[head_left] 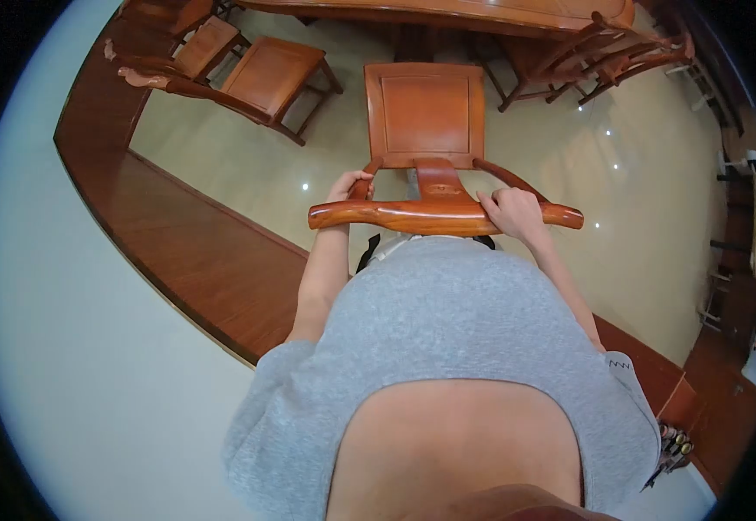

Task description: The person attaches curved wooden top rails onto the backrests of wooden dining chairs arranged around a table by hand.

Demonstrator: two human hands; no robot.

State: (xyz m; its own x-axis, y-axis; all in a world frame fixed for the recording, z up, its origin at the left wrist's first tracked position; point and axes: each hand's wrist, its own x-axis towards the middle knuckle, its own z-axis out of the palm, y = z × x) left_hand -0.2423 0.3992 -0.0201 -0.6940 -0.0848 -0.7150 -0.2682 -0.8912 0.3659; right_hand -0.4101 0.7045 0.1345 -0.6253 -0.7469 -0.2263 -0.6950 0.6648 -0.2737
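Observation:
A polished reddish-brown wooden chair (426, 113) stands directly before me, its back towards my body and its seat pointing away. My left hand (350, 187) is closed around the left upright of the backrest, just under the top rail (421, 214). On the right part of that rail rests my right hand (513, 211), fingers curled over the wood; its fingertips are partly hidden. Between the hands the curved back splat (439, 180) runs down to the seat.
Beyond the chair is a large wooden table (447, 10). Another wooden chair (276, 76) stands at the left, and more chairs (573, 65) are at the right. Brown wall panelling (196, 243) runs along the left. The floor (248, 187) is shiny pale tile.

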